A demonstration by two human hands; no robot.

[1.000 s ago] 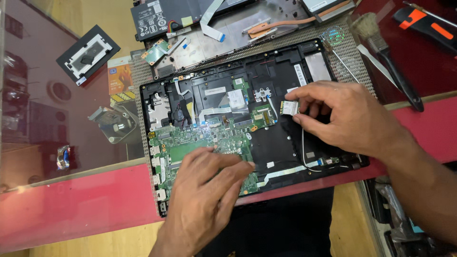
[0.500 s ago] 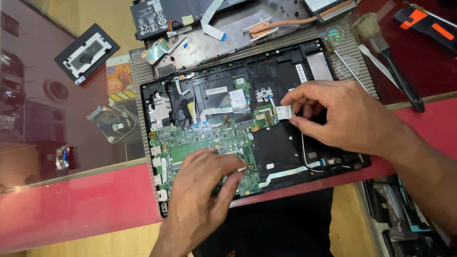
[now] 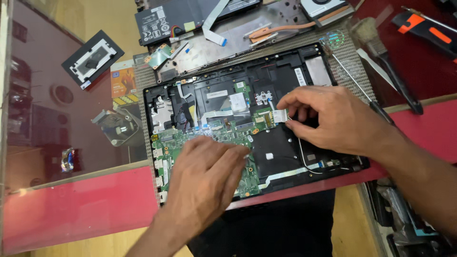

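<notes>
Right hand (image 3: 335, 121), centre right of the frame: thumb and forefinger pressed together, pinching a small white card (image 3: 280, 114) just right of the green circuit board (image 3: 209, 143). Other fingers curled, resting on the black inner shell of the open laptop (image 3: 285, 157). Wrist and forearm run off to the lower right.

Left hand (image 3: 207, 178), lower centre: fingers loosely spread, lying flat on the circuit board, palm down, forearm leaving at the bottom edge. It holds nothing; it steadies the board.

Handling note: the card appears to sit at a connector on the board's right edge. A level, straight pull or push along the slot seems wise, no twisting. The thin cable (image 3: 301, 145) curving below the right hand could snag. Left-hand pressure is best kept light, on bare board rather than on components.

Surroundings: the laptop lies on a mesh mat (image 3: 342, 57) on the tabletop (image 3: 71, 204). Battery (image 3: 164, 21) upper centre; fan with copper pipe (image 3: 323, 7) upper right; screwdriver (image 3: 359, 85) and brush (image 3: 385, 62) at right.
</notes>
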